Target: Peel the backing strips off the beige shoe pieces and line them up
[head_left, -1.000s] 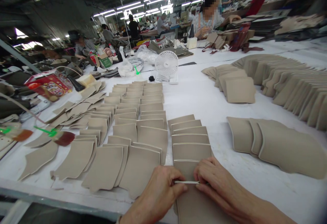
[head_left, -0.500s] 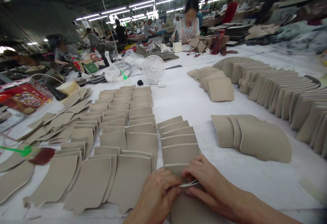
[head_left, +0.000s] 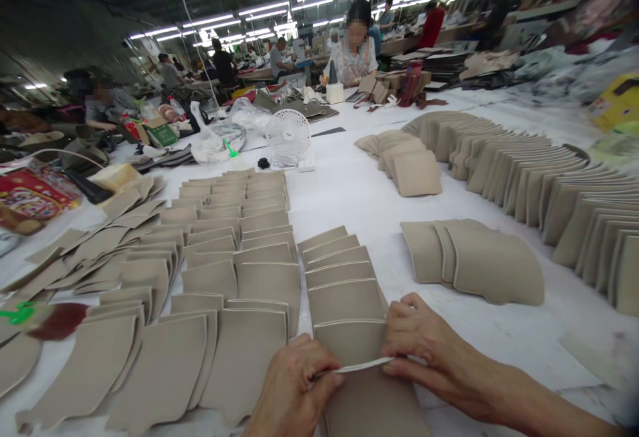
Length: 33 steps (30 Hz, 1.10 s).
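- Evidently the left hand and right hand each pinch one end of the pale top edge of the nearest beige piece — fingers closed tight on it, likely to keep it taut
- That piece lies flat on the white table, edge raised between the fingertips, ending an overlapped column of pieces — shingled so each top edge shows
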Each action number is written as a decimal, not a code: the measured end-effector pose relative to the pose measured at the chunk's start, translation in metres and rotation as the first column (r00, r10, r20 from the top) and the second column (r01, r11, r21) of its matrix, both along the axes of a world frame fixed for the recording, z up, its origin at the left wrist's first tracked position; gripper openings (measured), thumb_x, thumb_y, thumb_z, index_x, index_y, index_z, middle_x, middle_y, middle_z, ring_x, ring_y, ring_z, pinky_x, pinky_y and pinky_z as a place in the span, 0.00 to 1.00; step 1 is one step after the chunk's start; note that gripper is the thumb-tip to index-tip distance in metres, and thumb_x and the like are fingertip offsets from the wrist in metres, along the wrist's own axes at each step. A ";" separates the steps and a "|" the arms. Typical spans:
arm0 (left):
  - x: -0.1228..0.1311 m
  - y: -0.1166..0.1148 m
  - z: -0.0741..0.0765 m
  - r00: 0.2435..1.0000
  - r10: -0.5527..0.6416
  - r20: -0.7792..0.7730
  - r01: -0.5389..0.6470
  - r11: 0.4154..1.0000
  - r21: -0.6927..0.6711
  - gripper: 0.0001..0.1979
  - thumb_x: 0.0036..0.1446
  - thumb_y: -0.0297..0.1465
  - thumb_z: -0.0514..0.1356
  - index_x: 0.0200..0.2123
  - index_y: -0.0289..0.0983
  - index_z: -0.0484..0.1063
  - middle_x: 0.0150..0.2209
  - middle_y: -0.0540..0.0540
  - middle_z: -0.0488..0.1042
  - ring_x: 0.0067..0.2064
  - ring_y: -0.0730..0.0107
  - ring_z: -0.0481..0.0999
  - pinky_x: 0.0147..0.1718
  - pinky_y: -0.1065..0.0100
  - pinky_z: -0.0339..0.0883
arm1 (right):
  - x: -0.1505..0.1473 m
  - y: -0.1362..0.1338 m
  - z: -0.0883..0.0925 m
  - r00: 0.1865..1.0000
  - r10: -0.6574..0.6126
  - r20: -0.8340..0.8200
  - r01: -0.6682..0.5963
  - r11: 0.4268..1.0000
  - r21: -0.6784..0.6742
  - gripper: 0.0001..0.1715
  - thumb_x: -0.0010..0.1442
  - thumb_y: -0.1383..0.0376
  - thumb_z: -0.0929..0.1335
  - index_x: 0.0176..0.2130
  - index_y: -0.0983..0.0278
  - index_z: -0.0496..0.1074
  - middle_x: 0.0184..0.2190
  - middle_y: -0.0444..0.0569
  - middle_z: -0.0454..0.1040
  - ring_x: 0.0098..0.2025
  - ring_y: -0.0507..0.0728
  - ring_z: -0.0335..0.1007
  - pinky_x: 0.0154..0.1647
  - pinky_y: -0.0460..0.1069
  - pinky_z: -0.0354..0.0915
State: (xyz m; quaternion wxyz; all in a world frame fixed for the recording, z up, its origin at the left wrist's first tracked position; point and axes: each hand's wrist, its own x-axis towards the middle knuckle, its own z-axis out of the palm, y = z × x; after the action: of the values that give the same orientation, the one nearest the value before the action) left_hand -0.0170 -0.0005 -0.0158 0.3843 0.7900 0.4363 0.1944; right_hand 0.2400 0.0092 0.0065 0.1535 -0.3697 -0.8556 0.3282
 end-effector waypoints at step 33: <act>-0.018 0.010 -0.036 0.949 -0.167 -0.267 0.239 0.934 0.267 0.14 0.68 0.33 0.50 0.38 0.42 0.76 0.30 0.48 0.79 0.35 0.67 0.78 0.34 0.76 0.68 | 0.012 -0.018 -0.023 0.948 -0.274 -0.162 0.278 0.961 0.000 0.36 0.71 0.44 0.53 0.23 0.62 0.62 0.24 0.45 0.67 0.33 0.56 0.64 0.35 0.50 0.58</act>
State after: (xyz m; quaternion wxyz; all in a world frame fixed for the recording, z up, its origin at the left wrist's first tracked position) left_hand -0.0348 0.0097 -0.0515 0.2244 0.8972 0.3610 0.1195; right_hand 0.2523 -0.0092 -0.0168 0.2707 -0.4563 -0.7839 0.3224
